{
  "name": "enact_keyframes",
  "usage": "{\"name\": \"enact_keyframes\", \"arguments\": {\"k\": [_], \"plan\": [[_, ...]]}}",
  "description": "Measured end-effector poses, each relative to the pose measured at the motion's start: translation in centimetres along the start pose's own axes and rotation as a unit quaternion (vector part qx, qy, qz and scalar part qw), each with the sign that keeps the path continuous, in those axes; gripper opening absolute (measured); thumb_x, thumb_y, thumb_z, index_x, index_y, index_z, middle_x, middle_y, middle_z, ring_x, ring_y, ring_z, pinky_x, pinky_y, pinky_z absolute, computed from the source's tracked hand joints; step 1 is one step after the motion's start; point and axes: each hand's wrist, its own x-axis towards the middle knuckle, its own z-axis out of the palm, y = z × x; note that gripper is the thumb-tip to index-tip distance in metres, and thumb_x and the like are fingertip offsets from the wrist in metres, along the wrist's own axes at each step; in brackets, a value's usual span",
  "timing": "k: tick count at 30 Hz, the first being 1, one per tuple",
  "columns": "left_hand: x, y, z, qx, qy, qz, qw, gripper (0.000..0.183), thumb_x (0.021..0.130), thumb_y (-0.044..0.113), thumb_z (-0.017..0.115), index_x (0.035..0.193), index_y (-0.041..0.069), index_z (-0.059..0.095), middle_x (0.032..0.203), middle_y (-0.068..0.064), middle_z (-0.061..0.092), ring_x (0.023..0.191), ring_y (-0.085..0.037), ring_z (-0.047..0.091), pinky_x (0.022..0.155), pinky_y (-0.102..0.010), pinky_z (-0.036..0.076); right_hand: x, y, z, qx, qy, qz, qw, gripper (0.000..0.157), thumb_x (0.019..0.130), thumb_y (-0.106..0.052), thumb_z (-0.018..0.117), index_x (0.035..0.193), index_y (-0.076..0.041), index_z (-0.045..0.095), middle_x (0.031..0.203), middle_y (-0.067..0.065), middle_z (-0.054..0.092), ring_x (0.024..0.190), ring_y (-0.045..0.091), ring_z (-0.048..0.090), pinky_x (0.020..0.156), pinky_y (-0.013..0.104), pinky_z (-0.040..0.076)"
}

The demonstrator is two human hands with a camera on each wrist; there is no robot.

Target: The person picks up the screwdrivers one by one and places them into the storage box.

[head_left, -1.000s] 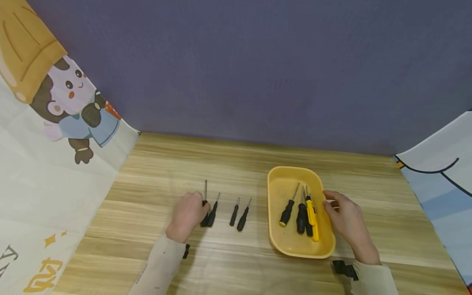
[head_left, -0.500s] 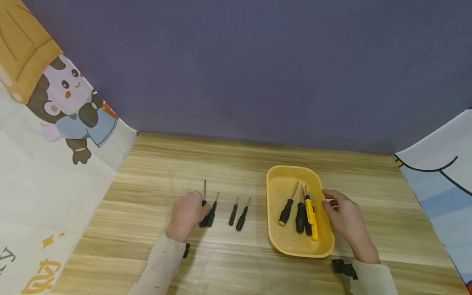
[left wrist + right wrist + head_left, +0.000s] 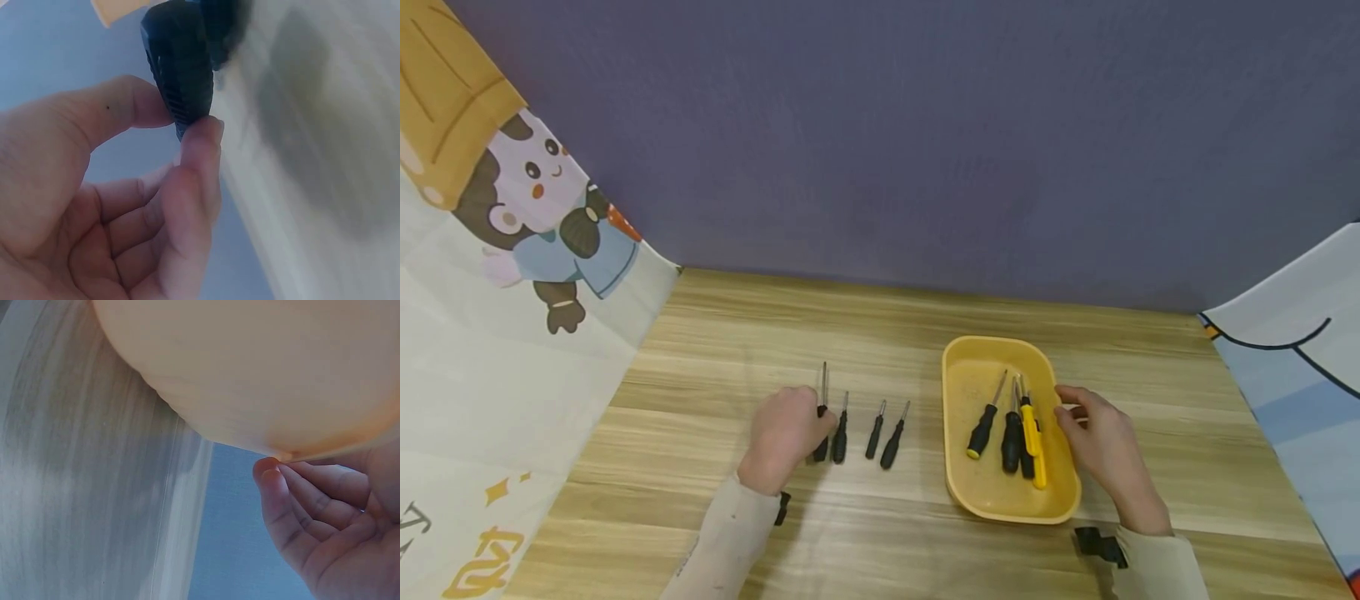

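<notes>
My left hand (image 3: 784,435) pinches the ribbed black handle of a screwdriver (image 3: 179,59) between thumb and fingertips. In the head view its metal shaft points away from me, low over the wooden table. Just right of it lies a second black screwdriver (image 3: 840,439); the two handles are close together. Farther right lie a short black screwdriver (image 3: 875,435) and a slightly longer black screwdriver (image 3: 892,442). My right hand (image 3: 1105,442) grips the right rim of a yellow plastic tray (image 3: 957,492) with its fingertips, seen from below in the right wrist view.
Inside the tray are a black screwdriver with a yellow end cap (image 3: 982,435), other black-handled screwdrivers (image 3: 1011,446) and a slim yellow-bodied tool (image 3: 1032,437). A dark wall panel (image 3: 925,167) stands behind the table (image 3: 880,542), with printed cloth (image 3: 602,350) along the left side.
My left hand has shifted the held screwdriver slightly right, its shaft moving rightward. The neighbouring screwdriver has turned more upright in the head view. My right hand stays at the tray rim.
</notes>
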Motion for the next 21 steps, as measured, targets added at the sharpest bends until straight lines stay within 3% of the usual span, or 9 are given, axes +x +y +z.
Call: {"name": "enact_keyframes", "arguments": {"k": [6,21], "plan": [[0.0,1.6,-0.9,-0.005,-0.004,0.01,0.9999,0.038,0.081,0.031,0.065,0.05,0.014,0.05,0.038,0.006,0.04,0.03,-0.005,0.032,0.028,-0.022,0.028,0.1,0.0,0.0,0.0,-0.004,0.005,1.0,0.032,0.091,-0.01,0.057,0.12,0.002,0.056,0.108,0.02,0.06,0.083,0.03,0.06,0.066,0.045,0.051],[1.5,6.3,-1.5,-0.034,-0.004,0.081,0.9961,0.036,0.082,0.023,0.061,0.05,0.014,0.048,0.036,0.008,0.034,0.027,-0.003,0.028,0.028,-0.021,0.029,0.0,0.0,0.0,0.002,0.0,0.004,1.0,0.031,0.091,-0.01,0.056,0.12,0.001,0.056,0.106,0.019,0.06,0.082,0.029,0.061,0.065,0.044,0.051]]}}
